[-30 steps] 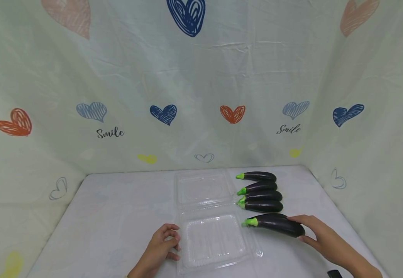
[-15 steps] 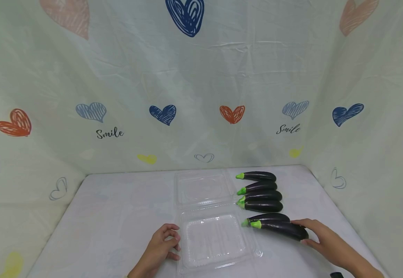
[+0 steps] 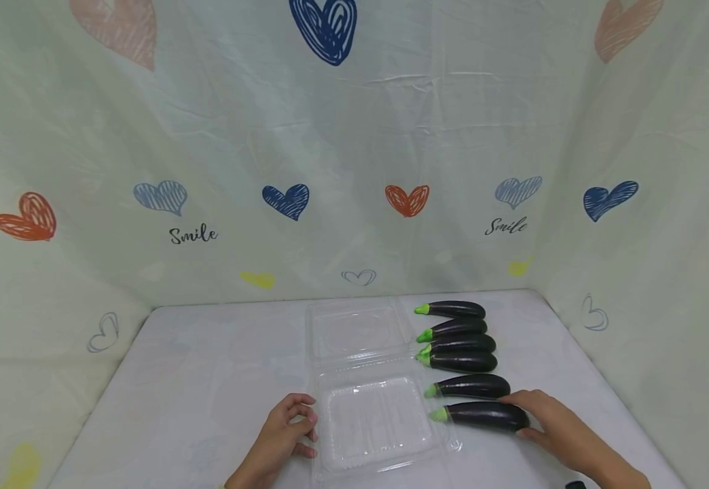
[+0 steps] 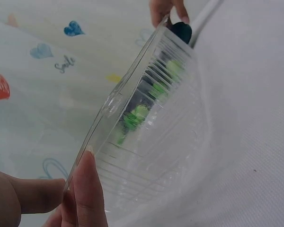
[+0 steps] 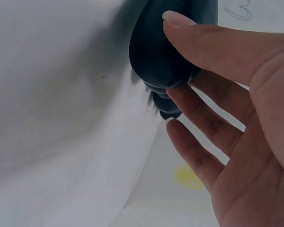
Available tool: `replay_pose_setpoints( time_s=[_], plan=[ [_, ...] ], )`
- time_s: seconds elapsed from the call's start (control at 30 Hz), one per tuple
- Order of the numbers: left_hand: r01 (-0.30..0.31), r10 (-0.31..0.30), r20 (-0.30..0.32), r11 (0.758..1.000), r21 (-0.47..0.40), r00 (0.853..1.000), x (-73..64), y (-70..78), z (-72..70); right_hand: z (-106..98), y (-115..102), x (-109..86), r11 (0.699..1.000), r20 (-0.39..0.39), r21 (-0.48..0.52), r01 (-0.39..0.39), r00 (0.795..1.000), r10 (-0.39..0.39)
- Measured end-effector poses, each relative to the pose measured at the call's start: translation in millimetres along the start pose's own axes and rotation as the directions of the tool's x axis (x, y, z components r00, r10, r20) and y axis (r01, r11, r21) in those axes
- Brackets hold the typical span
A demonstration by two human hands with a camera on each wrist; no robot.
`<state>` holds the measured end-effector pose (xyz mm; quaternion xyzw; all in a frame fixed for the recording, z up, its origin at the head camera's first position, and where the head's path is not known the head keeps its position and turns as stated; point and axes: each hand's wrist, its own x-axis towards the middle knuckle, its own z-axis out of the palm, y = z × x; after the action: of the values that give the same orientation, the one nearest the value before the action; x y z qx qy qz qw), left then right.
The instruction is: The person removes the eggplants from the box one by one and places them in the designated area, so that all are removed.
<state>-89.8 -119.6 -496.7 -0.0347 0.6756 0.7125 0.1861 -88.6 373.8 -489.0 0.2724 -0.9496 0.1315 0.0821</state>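
My right hand (image 3: 547, 428) holds the nearest eggplant (image 3: 483, 415) by its blunt end, thumb on the near side and fingers on the far side. In the right wrist view the thumb lies along that dark, glossy eggplant (image 5: 156, 52). Its green stem points left, overlapping the right rim of a clear plastic clamshell container (image 3: 379, 424). A second eggplant (image 3: 473, 386) lies just beyond it. My left hand (image 3: 284, 431) pinches the container's left rim; in the left wrist view the thumb and fingers close on the edge of the clear wall (image 4: 109, 106).
Several more eggplants (image 3: 461, 361) lie in a column at the back right, stems to the left. The container's lid (image 3: 360, 329) lies open behind its base. A white cloth covers the table (image 3: 208, 380), with a heart-printed curtain (image 3: 342, 149) around it. A small black object (image 3: 574, 485) shows at the bottom edge.
The held eggplant has moved toward me, apart from the one it overlapped, and now lies more level. My right hand has moved with it; my left hand stays put.
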Motion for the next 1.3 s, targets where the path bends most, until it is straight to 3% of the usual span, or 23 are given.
replay_pose_setpoints(
  time_s=[0.13,0.3,0.67,1.3],
  plan=[
    [0.004,-0.004,-0.01,1.0,0.005,1.0,0.4,0.2,1.2,3.3,-3.4,3.3,0.999,-0.024,-0.034,0.021,0.999,-0.022],
    [0.006,-0.006,-0.017,1.0,0.008,1.0,-0.3,1.7,2.6,3.2,-9.5,9.2,0.998,0.043,-0.049,-0.05,0.998,0.052],
    [0.005,-0.005,-0.016,1.0,0.015,1.0,-0.9,2.4,3.0,3.9,-18.5,21.3,0.981,0.096,-0.12,-0.154,0.981,0.166],
    [-0.002,0.002,-0.009,1.0,0.007,1.0,-2.1,3.6,3.0,2.8,-20.8,32.1,0.979,0.046,-0.16,-0.127,0.99,0.136]
  ],
)
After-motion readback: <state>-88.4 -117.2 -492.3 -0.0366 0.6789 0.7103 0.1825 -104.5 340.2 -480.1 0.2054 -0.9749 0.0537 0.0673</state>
